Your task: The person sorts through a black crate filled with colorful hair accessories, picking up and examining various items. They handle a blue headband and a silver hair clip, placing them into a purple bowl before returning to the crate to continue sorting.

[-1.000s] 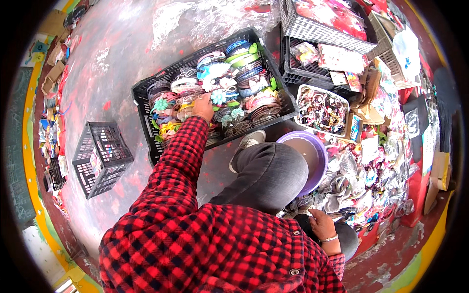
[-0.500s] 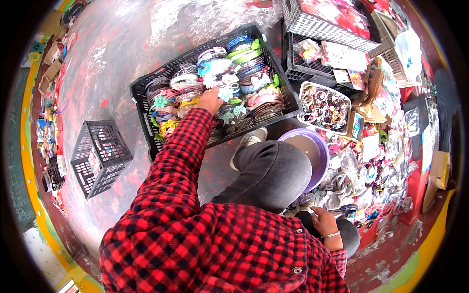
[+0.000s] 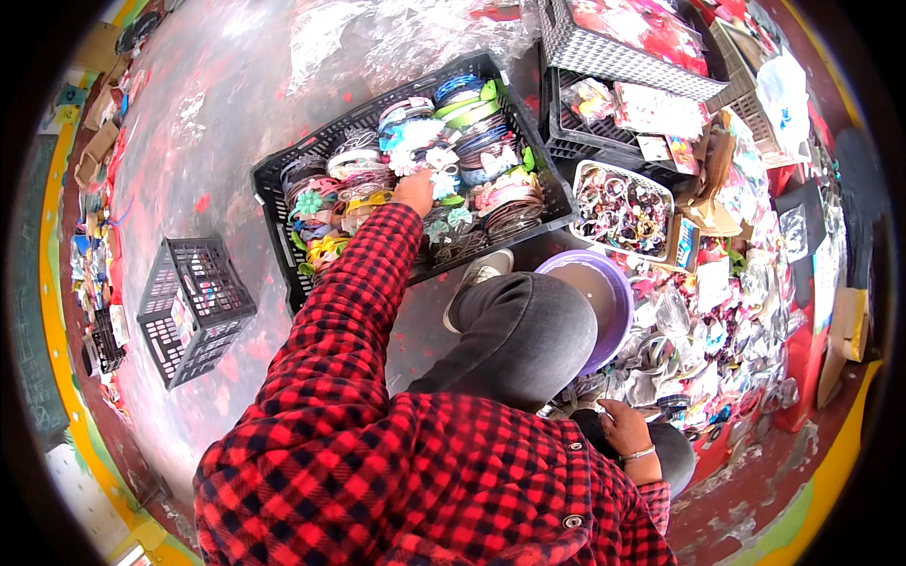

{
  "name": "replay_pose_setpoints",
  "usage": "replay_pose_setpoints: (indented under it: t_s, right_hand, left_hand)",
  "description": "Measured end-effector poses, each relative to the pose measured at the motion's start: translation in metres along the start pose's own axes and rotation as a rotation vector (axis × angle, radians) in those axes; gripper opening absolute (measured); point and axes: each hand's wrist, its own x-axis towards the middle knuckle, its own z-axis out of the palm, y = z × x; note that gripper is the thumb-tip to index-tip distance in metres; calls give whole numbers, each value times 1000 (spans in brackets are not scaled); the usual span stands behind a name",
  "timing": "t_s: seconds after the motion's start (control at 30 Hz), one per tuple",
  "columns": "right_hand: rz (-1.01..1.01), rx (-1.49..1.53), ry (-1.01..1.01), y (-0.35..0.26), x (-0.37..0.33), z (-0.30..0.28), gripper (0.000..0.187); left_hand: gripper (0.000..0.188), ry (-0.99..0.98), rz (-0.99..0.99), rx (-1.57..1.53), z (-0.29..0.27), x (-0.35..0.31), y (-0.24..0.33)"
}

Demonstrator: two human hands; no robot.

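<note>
The left hand (image 3: 413,191) is lowered among decorated headbands (image 3: 477,135), its back turned up and its fingertips hidden in the stacks, just beside a pale-blue flower (image 3: 444,182). Whether the fingers pinch a band or only press on the pile, I cannot tell. The left sleeve (image 3: 330,321), red and black check, stretches forward from the shoulder, slanting slightly rightward.

The headbands lie packed in rows inside a black crate (image 3: 269,208) on the floor, in front of the person. The crate's long axis climbs from near left to far right. Many of the bands nest side by side with their arcs uppermost, and the flowers face up.

Against the earlier frames, the left hand has slid rightward and a little farther away; the pale-blue flower has shifted right along with it, while the crate lies where it did.

The right hand (image 3: 625,429) stays low near the right knee, its fingers curled; their grip is too small to read. A bracelet (image 3: 640,455) circles that wrist. Between the knees stands a purple tub (image 3: 618,325), with a pale basket (image 3: 623,209) of small hair ties beyond it. A smaller black crate (image 3: 212,297) stands well apart at left.
</note>
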Motion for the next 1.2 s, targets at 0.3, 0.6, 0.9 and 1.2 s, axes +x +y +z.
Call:
replay_pose_setpoints:
  t_s: [0.3,0.6,0.9,1.2]
  right_hand:
    - [-2,-10,2,4,1,4,28]
    - [7,-56,-22,5,-1,3,29]
    - [-5,-14,28,-1,-8,-2,27]
    - [-24,1,43,4,-9,1,27]
  left_hand:
    - [37,61,527,340,-4,32,32]
    - [42,-207,334,481,-17,26,38]
    - [44,-170,293,354,-14,21,12]
    - [53,-121,461,220,13,27,96]
